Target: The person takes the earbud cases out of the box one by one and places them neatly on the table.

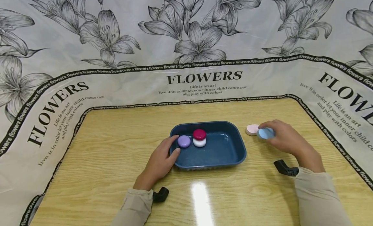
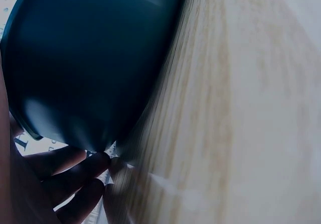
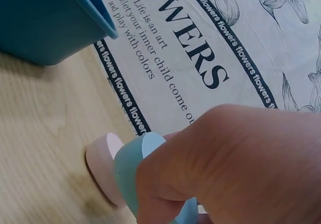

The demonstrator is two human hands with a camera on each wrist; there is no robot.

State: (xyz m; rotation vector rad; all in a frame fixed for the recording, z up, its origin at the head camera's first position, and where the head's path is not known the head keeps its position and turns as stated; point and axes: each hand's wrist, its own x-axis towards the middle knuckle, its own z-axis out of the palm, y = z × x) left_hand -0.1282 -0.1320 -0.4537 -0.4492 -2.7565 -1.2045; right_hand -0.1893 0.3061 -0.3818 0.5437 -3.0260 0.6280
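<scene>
A dark blue plastic tray (image 1: 215, 154) sits on the table, and my left hand (image 1: 161, 158) grips its left end, thumb and fingers at the rim. In the left wrist view the fingers (image 2: 75, 171) curl beside the tray's outer wall (image 2: 90, 68). Inside, toward the left, are a purple round piece (image 1: 184, 141), a white one (image 1: 199, 142) and a dark red one (image 1: 199, 134) overlapping the white. Right of the tray, my right hand (image 1: 284, 137) pinches a light blue oval block (image 3: 131, 166) between thumb and fingers. Close beside it stands a pale pink oval block (image 3: 104, 166).
The wood-grain table (image 1: 116, 148) is bordered at the back and sides by a white floral cloth (image 1: 204, 86) with printed lettering. Black camera mounts (image 1: 161, 194) sit at both wrists, near the sleeves. A bright light reflection (image 1: 201, 200) lies on the table's front part.
</scene>
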